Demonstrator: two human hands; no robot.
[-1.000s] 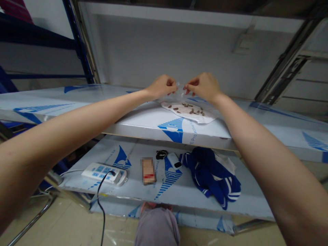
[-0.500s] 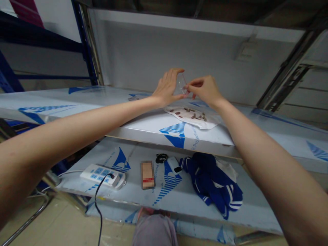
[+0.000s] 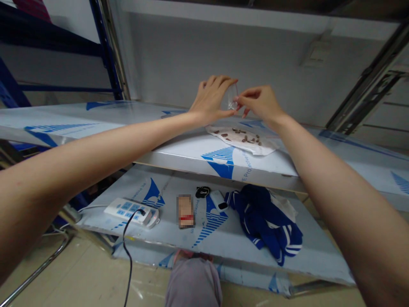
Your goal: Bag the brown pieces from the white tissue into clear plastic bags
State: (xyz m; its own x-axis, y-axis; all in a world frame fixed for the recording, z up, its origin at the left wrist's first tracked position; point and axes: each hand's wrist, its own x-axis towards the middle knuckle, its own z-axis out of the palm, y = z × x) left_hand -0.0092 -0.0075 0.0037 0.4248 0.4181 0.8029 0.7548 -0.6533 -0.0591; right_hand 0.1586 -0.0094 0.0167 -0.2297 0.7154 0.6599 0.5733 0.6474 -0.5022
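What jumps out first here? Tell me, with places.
Two bare forearms reach up the middle, the left hand and right hand pinching a small clear bag between them above the upper shelf. Just below lies a white sheet strewn with small brown pieces. On the lower shelf, a blue garment sits right and a power strip left.

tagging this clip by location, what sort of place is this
Likely a storeroom or workshop: metal shelving still in blue-printed protective film, a power strip on the lower shelf, and both hands holding a small clear bag above a sheet of small brown pieces.
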